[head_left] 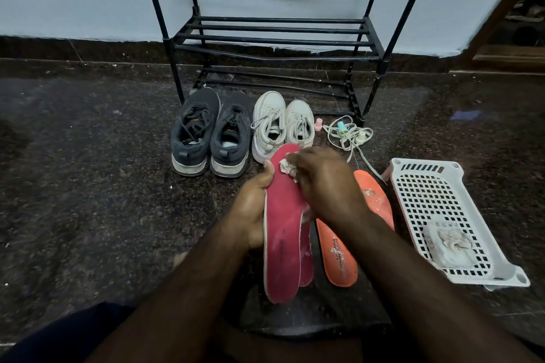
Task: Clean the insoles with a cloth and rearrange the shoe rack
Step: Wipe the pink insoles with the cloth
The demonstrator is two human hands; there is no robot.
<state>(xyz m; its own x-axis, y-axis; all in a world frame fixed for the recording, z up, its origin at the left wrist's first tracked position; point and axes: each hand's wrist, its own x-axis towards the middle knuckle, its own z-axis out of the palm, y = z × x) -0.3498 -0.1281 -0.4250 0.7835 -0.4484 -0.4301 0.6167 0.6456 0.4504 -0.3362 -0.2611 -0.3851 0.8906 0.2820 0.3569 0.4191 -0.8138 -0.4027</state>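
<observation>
A red insole (283, 233) is held lengthwise, toe end pointing away toward the rack (274, 38), gripped along its edge by the left hand (253, 200). A cloth (287, 166) is pinched by the right hand (321, 183) and pressed near the toe. Beyond, nearer the rack, two pairs of shoes (239, 132) are seen.

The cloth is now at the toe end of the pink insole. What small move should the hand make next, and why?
Probably draw the right hand with the cloth down along the pink insole toward the heel. The cloth sits near the toe end, the long lower part is uncovered and shows a dark mark, and the left hand holds the insole's edge.
</observation>
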